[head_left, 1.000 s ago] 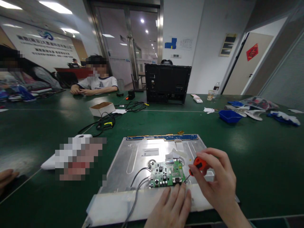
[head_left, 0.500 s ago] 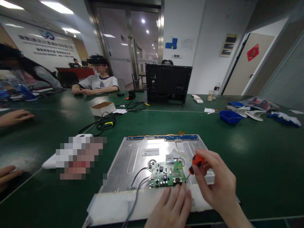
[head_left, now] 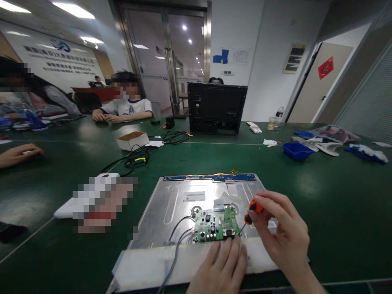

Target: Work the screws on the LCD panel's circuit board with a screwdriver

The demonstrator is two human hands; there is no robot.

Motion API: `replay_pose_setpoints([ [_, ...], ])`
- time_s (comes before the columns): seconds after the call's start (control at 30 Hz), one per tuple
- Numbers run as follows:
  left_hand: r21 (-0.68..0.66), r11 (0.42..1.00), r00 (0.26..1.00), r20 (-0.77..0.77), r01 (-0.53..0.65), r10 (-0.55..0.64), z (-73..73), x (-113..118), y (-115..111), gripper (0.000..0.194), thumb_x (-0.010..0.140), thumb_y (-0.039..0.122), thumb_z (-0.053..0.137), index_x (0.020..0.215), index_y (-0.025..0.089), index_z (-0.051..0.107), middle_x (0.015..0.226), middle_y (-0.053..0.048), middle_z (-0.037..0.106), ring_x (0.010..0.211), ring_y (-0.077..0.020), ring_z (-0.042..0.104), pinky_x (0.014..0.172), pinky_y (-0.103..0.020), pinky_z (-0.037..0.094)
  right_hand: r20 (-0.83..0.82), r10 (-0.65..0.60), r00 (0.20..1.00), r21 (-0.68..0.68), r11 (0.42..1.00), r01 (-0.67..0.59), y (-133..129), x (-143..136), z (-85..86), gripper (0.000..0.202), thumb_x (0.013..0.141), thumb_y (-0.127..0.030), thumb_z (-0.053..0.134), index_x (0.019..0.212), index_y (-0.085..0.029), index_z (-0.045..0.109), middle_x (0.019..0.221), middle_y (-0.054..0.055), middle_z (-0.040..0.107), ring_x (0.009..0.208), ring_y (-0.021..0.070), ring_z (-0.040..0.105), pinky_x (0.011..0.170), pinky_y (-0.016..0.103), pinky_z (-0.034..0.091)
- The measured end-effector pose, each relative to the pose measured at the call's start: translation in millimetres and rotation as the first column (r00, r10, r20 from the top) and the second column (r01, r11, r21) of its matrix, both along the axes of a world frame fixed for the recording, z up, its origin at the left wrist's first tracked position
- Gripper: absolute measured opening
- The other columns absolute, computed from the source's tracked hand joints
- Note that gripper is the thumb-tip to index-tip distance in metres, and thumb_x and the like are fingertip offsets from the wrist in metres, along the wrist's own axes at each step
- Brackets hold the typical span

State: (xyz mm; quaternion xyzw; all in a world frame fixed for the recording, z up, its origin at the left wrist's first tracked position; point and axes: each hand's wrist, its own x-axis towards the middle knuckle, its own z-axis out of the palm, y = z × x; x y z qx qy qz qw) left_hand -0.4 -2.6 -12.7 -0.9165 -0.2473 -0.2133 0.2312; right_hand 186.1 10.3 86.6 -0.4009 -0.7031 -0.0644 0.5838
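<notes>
A metal-backed display panel [head_left: 171, 204] lies on the table in front of me, with a green circuit board [head_left: 222, 220] on its lower middle. My right hand [head_left: 280, 230] pinches the orange and black handle of a screwdriver [head_left: 256, 207]. The screwdriver leans, its tip at the board's lower right corner; any screw there is too small to make out. My left hand [head_left: 222, 265] lies flat with fingers stretched over the white strip [head_left: 147, 265] along the panel's near edge, fingertips at the board's lower edge. Dark cables [head_left: 177, 249] run from the board's left side.
Left of the panel stand a white device [head_left: 65, 207], tangled black cables [head_left: 137, 159] and a small open box [head_left: 133, 141]. A black monitor casing [head_left: 218, 108] stands behind. A blue tray [head_left: 297, 150] is at right. A co-worker's hand [head_left: 23, 155] rests at far left.
My right hand has shifted slightly to the right and turned a little with the screwdriver. My left hand stays put. One of the co-worker's hands at the left edge has left the view.
</notes>
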Motion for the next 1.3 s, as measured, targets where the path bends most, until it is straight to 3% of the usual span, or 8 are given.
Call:
replay_pose_setpoints([
  [0.23, 0.014, 1.000, 1.000, 0.021, 0.006, -0.006, -0.5, 0.8, 0.6, 0.051, 0.103, 0.053, 0.046, 0.133, 0.012, 0.058, 0.135, -0.012, 0.063, 0.120, -0.0265, 0.056, 0.098, -0.037, 0.040, 0.063, 0.014, 0.998, -0.016, 1.000, -0.013, -0.9, -2.3, 3.0, 0.039, 0.091, -0.006, 0.058, 0.128, -0.020, 0.060, 0.119, 0.011, 0.070, 0.068, 0.0127, 0.070, 0.052, 0.023, 0.059],
  [0.57, -0.020, 1.000, 0.999, -0.041, -0.011, 0.010, -1.6, 0.2, -0.9, 0.059, 0.101, 0.058, 0.045, 0.138, 0.013, 0.055, 0.139, -0.013, 0.060, 0.124, -0.0268, 0.052, 0.099, -0.038, 0.040, -0.032, 0.012, 0.999, -0.009, 1.000, -0.012, -1.9, -3.3, -5.3, 0.029, 0.088, -0.010, 0.067, 0.113, -0.021, 0.057, 0.110, 0.009, 0.075, 0.063, 0.0116, 0.069, 0.052, 0.023, 0.058],
  [0.73, 0.016, 1.000, 1.000, 0.020, 0.004, -0.004, 0.7, 0.2, 0.2, 0.051, 0.103, 0.052, 0.047, 0.134, 0.014, 0.057, 0.136, -0.011, 0.062, 0.123, -0.0256, 0.054, 0.098, -0.036, 0.040, 0.011, -0.032, 0.999, -0.053, 0.998, 0.033, -3.2, -4.4, -5.0, 0.033, 0.091, -0.013, 0.061, 0.122, -0.020, 0.053, 0.114, 0.011, 0.074, 0.066, 0.0128, 0.070, 0.054, 0.024, 0.059],
  [1.03, 0.026, 1.000, 0.999, 0.052, 0.001, -0.003, 4.0, 1.8, -0.1, 0.047, 0.105, 0.050, 0.043, 0.130, 0.014, 0.061, 0.133, -0.009, 0.065, 0.118, -0.0248, 0.057, 0.097, -0.037, 0.041, 0.037, -0.016, 0.999, -0.018, 1.000, 0.017, -1.9, -2.8, -0.4, 0.031, 0.092, -0.010, 0.060, 0.121, -0.019, 0.058, 0.118, 0.011, 0.065, 0.082, 0.0153, 0.069, 0.057, 0.023, 0.059],
  [1.3, 0.006, 1.000, 1.000, -0.012, 0.000, 0.000, 2.2, 0.9, -0.5, 0.054, 0.104, 0.054, 0.042, 0.134, 0.012, 0.057, 0.136, -0.012, 0.063, 0.120, -0.0262, 0.057, 0.096, -0.038, 0.042, 0.064, -0.019, 0.998, -0.011, 1.000, 0.019, -2.8, -2.5, 2.3, 0.034, 0.092, -0.006, 0.056, 0.124, -0.018, 0.060, 0.114, 0.010, 0.061, 0.069, 0.0102, 0.061, 0.056, 0.023, 0.057],
])
